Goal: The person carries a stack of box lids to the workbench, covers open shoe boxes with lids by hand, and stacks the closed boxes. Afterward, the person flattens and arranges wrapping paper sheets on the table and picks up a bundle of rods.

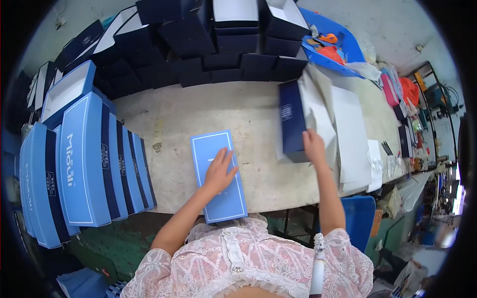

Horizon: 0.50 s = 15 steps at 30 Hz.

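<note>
A light-blue box lid (233, 198) with a white border line lies in front of me at the table's near edge. My left hand (218, 172) rests flat on it with the fingers spread. To the right, my right hand (314, 146) grips the near end of a dark navy box (292, 119), which stands on its side and is slightly blurred. White paper sheets (352, 134) lie right beside that box.
Stacked light-blue boxes (82, 164) line the left side. Navy boxes (223, 64) form a wall along the back. A blue plastic basin (348, 42) with orange items is at back right. A blue stool (357, 218) stands below the table's right side.
</note>
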### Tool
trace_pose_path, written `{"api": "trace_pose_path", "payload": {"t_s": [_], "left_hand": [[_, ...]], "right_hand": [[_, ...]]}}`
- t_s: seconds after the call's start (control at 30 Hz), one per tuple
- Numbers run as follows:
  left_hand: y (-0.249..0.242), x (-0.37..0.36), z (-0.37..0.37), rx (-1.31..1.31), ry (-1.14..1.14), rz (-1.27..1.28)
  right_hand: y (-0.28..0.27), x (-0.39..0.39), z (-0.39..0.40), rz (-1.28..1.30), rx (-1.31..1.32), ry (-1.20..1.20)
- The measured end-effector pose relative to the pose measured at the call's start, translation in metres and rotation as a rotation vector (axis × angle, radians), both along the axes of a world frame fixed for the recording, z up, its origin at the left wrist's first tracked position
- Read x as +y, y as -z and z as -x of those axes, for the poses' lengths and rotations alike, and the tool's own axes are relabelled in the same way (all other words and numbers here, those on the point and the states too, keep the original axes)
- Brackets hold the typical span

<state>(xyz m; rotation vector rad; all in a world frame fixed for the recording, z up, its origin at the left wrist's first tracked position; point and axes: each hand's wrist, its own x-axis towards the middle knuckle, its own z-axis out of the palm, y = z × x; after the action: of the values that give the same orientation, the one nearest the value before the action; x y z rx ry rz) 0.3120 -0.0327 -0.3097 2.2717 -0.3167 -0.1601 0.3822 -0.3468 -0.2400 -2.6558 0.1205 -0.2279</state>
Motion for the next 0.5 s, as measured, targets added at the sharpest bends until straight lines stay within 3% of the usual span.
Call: {"api": "trace_pose_path", "payload": {"t_s": [0.13,0.2,0.23,0.33,0.4,0.5], "left_hand": [[-0.023,-0.048,-0.025,0.261,-0.019,0.597],[-0.058,-0.059,-0.010,0.297,-0.433,0.507],[-0.053,-0.045,0.000,0.231,-0.397,0.647],[-0.070,-0.007,0.028,0.369,-0.455,0.933],[-0.053,0.019,0.042,0.328,-0.458,0.913],[-0.027,0.044,0.055,0.402,-0.503,0.850]], "right_hand": [[-0.019,0.090,0.098,0.020,-0.083,-0.177],[-0.019,0.132,0.130,-0.025,-0.179,-0.283],[-0.028,0.147,0.139,-0.088,-0.200,-0.320],[-0.030,0.182,0.162,-0.184,-0.007,-0.429],[-0.027,0.197,0.172,-0.180,0.136,-0.548],[-0.026,0.202,0.170,-0.205,0.153,-0.893]]}}
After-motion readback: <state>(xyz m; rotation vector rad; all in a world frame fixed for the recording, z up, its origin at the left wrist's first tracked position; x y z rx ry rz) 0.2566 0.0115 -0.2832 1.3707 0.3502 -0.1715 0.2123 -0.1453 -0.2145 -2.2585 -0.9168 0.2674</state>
